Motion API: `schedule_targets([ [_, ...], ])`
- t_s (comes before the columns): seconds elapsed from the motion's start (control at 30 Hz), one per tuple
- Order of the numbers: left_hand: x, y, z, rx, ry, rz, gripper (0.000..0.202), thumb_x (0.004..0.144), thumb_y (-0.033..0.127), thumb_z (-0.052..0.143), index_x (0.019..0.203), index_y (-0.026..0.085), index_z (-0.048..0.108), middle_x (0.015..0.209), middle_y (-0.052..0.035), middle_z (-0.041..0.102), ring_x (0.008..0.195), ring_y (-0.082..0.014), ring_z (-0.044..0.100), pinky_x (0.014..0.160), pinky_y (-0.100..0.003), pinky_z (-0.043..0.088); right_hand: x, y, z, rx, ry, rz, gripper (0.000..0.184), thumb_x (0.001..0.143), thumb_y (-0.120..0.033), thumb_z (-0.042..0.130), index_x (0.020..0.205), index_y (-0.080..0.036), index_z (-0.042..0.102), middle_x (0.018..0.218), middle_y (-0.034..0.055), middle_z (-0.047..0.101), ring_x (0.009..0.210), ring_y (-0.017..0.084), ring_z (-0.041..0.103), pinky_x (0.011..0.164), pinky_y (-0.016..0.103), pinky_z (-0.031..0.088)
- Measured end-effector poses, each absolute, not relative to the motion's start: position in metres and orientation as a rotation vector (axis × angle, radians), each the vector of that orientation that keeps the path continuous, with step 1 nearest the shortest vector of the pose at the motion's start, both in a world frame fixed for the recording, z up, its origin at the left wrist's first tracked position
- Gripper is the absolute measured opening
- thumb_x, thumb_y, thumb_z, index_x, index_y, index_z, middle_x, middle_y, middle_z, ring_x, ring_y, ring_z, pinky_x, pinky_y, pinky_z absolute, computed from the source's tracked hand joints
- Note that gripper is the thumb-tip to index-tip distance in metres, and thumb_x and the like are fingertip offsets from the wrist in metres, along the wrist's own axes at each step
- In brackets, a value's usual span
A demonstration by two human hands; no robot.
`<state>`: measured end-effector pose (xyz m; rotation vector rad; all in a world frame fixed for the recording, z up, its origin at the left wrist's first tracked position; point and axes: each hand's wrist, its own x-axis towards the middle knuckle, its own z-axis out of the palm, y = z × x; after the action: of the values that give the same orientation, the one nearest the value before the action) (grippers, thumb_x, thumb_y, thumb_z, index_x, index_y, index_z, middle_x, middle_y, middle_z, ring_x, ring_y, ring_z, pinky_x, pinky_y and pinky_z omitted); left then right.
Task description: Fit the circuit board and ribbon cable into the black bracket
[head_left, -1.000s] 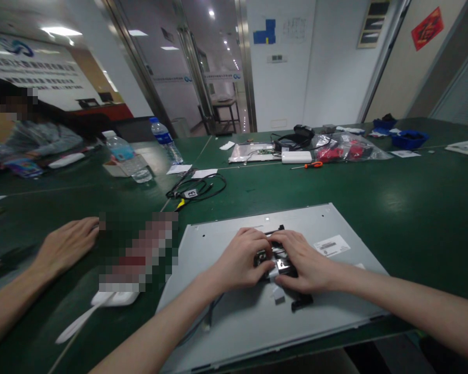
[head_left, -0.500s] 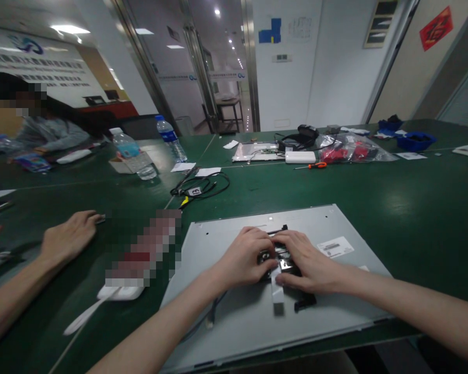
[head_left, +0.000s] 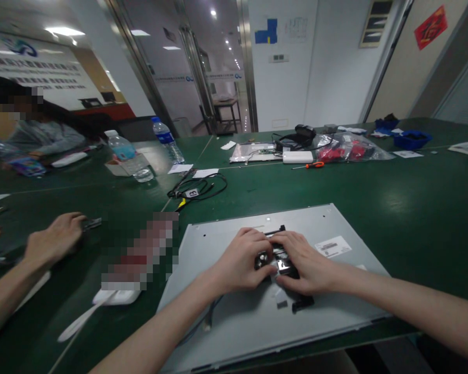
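Note:
A large flat grey metal panel [head_left: 234, 317] lies before me on the green table. Over its middle, a black and silver metal part [head_left: 286, 266] sits partly hidden by my fingers. My left hand [head_left: 247, 262] curls around its left side, thumb pointing inward. From the right, my right hand [head_left: 306, 265] closes on the same part, and the fingertips of both hands nearly meet at the top. Just below the thumbs is a small pale strip [head_left: 281, 298]. A short black piece [head_left: 303, 304] lies on the panel beside it.
Left of the panel is a white device with a strap [head_left: 117, 297], partly pixelated. A co-worker's hand [head_left: 56, 239] holds a small metal object. Coiled black cables [head_left: 198, 186], water bottles [head_left: 129, 156] and an orange-handled screwdriver [head_left: 314, 165] lie farther back.
The pale strip under my thumbs now shows shorter and at a different angle. Both my hands stay at the part. The co-worker's hand has shifted left, and the view has moved slightly.

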<state>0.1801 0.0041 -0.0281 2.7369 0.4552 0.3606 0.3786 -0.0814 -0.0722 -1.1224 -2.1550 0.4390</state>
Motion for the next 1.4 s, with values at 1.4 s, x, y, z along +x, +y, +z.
schedule_targets([
  [1.4, 0.1777, 0.0037, -0.0276, 2.783, 0.328, 0.305, 0.062, 0.071, 0.065, 0.073, 0.112, 0.022, 0.056, 0.12, -0.009, 0.057, 0.118, -0.0312, 0.049, 0.115, -0.054, 0.023, 0.3848, -0.0796, -0.065, -0.742, -2.411, 0.101, 0.009, 0.095, -0.028, 0.058, 0.093, -0.022, 0.065, 0.106, 0.0028, 0.069, 0.111, 0.022, 0.057, 0.095, 0.039, 0.044],
])
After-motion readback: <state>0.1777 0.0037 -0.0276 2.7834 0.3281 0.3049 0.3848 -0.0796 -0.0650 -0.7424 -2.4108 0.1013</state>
